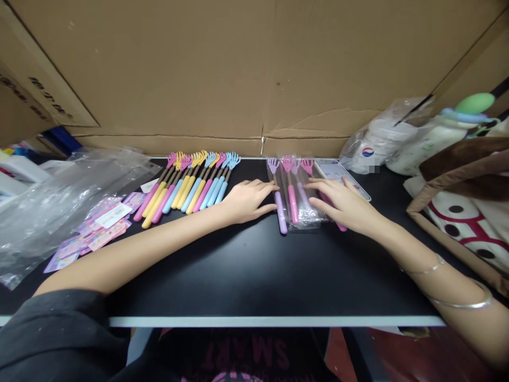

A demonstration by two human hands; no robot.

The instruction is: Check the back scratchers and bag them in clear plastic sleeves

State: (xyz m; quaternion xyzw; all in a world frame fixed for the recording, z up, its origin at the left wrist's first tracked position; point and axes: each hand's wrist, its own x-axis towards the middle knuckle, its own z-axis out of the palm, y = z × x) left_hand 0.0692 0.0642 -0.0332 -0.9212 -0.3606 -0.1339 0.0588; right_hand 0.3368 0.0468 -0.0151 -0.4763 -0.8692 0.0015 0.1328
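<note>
Several back scratchers with claw-shaped heads lie in a small group on the right, among them a purple back scratcher and a pink back scratcher. Clear plastic wrap covers part of this group. My left hand lies flat with its fingers stretched out, their tips against the purple handle. Over the group's right side rests my right hand, fingers spread, partly hiding another pink back scratcher. Left of my left hand, a row of pink, yellow and blue back scratchers lies side by side.
Clear plastic bags and printed cards cover the table's left side. A phone lies behind my right hand. At right stand a bagged Pepsi cup, a bottle and a cloth bag. Cardboard walls the back.
</note>
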